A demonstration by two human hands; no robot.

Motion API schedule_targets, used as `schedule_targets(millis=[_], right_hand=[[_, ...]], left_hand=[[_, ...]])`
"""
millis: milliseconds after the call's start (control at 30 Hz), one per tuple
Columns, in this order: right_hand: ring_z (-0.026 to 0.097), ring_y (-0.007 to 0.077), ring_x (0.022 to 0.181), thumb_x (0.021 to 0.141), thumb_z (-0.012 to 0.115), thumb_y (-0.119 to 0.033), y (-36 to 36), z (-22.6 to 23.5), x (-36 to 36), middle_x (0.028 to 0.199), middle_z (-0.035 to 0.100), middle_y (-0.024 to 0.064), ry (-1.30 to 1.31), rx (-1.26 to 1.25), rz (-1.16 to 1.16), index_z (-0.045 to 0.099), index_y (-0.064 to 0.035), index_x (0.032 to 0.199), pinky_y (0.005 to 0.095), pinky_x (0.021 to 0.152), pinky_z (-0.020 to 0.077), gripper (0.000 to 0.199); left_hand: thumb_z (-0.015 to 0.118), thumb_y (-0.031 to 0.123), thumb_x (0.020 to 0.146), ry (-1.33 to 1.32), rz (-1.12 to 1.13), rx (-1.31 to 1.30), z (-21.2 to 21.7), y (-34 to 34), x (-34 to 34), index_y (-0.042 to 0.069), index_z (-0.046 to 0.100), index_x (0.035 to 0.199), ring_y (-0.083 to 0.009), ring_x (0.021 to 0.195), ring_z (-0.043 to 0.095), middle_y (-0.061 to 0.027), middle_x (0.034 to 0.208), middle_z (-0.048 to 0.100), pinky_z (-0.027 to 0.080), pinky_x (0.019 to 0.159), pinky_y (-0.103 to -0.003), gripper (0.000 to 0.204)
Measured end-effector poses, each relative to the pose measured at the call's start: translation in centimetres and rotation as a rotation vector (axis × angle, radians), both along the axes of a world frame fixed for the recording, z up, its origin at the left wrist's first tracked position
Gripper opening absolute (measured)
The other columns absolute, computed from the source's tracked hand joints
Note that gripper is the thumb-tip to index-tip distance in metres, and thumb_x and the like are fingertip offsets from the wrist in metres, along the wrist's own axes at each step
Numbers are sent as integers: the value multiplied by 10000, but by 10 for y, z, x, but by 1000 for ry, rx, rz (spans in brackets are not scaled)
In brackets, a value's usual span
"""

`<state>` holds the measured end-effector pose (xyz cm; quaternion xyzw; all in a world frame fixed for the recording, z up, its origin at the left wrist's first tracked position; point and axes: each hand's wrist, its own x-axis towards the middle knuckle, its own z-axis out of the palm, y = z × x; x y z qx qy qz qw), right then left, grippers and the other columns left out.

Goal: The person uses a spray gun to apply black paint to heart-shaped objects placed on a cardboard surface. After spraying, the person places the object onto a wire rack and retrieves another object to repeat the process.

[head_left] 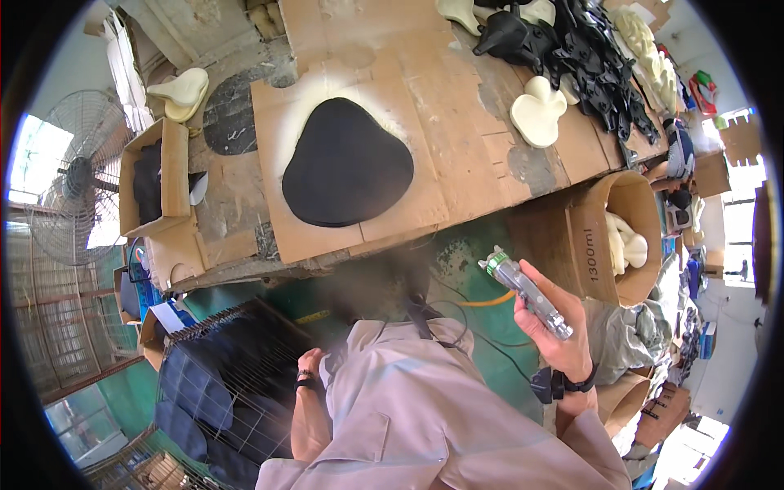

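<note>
My right hand (554,327) grips a metal spray gun (527,291), nozzle pointing up-left toward the bench. A flat black rounded-triangle piece (347,173) lies on a sheet of cardboard (327,220) with a pale spray halo around it. My left hand (310,363) hangs low, touching the edge of a wire rack (237,367) that holds several dark flat pieces. Its fingers are partly hidden by my beige sleeve.
Cream foam saddle shapes (537,110) and a heap of black plastic shells (588,49) cover the bench's far right. A cardboard box (621,237) holds cream pieces. Another box (155,175) stands left, beside a standing fan (73,175). The floor is green.
</note>
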<state>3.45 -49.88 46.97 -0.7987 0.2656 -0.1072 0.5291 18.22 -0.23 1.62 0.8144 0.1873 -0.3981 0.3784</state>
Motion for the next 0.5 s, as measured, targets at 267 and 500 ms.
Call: schedule_targets(millis=[267, 500], right_hand=[[647, 157, 881, 895, 757, -195, -33, 97, 17, 1004, 692, 105, 31, -340, 91, 525, 30, 1440, 274, 794, 505, 634], [578, 131, 959, 956, 709, -274, -38, 161, 24, 1051, 629, 77, 125, -367, 11, 407, 77, 1504, 266, 872, 463, 717]], left_hand=[[777, 252, 823, 70, 94, -61, -9, 8, 15, 8, 725, 1174, -213, 985, 701, -124, 1081, 749, 542, 901, -338, 431], [632, 238, 1001, 145, 240, -212, 12, -24, 43, 1, 557, 1342, -261, 856, 723, -151, 1058, 714, 613, 730, -372, 422]])
